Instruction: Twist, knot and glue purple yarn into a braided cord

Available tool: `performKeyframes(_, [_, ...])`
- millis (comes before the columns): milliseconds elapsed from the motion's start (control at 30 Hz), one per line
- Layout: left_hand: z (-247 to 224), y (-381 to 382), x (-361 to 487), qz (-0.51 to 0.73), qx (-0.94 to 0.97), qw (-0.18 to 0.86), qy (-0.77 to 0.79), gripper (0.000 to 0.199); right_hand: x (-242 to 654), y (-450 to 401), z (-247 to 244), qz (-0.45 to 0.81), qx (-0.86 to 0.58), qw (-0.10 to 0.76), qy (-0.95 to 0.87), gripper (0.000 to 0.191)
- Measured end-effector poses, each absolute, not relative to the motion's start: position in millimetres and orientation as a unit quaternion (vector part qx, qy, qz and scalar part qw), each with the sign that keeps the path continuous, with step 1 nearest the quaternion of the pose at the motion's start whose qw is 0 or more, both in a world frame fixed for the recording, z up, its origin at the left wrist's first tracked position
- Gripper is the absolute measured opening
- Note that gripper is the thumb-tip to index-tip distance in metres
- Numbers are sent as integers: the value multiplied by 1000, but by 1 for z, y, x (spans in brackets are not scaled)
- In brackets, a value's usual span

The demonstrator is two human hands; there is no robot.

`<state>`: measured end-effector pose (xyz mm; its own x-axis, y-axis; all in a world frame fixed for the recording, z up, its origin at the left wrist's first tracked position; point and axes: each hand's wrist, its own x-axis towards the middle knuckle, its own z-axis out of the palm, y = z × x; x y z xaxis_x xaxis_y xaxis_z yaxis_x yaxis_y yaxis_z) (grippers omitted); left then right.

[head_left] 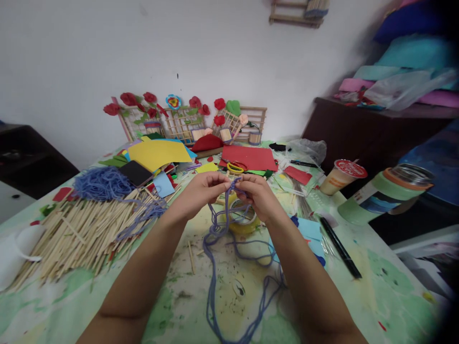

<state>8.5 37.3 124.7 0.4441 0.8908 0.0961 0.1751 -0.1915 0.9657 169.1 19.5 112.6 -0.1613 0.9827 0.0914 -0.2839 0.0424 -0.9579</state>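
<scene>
In the head view, both my hands are raised close together over the middle of the table. My left hand [205,192] pinches a purple-blue yarn [212,282], and my right hand [257,193] is closed on the same yarn just beside it. A small knotted or braided bit of the yarn shows between my fingertips. From there the loose strands hang down and loop across the table toward me. Behind the yarn, below my hands, lies a roll of yellowish tape [245,225]. Yellow-handled scissors [235,167] lie just beyond my fingers.
On the left are a heap of thin wooden sticks [82,234], a yarn pile [103,183] and a white cup-like object [17,255]. Stick frames with paper flowers [179,124] stand against the wall. A drink cup [340,177], a green bottle [383,196] and a black pen [340,248] are right.
</scene>
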Motion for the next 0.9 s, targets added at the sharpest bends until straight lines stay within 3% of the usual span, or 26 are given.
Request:
performKeyframes(267, [128,36,7,319,701,491,407,27,172,22,109,575,-365,527,-508,14])
performKeyframes(900, [121,41,10,411,663,514,357,20,172,20,105,579,-361,456,-572,22])
